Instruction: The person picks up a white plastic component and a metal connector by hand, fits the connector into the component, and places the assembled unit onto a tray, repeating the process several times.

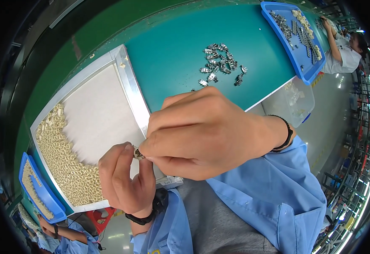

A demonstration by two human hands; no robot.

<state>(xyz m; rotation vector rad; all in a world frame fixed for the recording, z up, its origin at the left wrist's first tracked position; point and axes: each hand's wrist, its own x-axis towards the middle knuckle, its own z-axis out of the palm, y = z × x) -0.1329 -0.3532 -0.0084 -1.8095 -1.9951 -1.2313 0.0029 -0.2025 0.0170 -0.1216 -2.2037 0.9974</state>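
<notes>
Head view's got the left hand [128,182] and right hand [206,131] pinching one small part [137,153] by the tray [133,84], which is only partly filled with cream pieces [73,169] (plenty of metal clips [221,59] left on the tabletop [172,51], too).

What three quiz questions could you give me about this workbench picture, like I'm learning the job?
1. True or false: a loose cluster of small silvery metal parts lies on the flat green tabletop.
2. Which holds similar silvery metal parts: A) the blue rectangular plastic tray at the upper right of the picture, or B) the blue rectangular plastic tray at the lower left?
3. Fill the gap: fingertips of the bare left hand and the bare ____ hand meet at a small cream-and-dark piece.

Key: 1. True. 2. A. 3. Right hand.
</notes>
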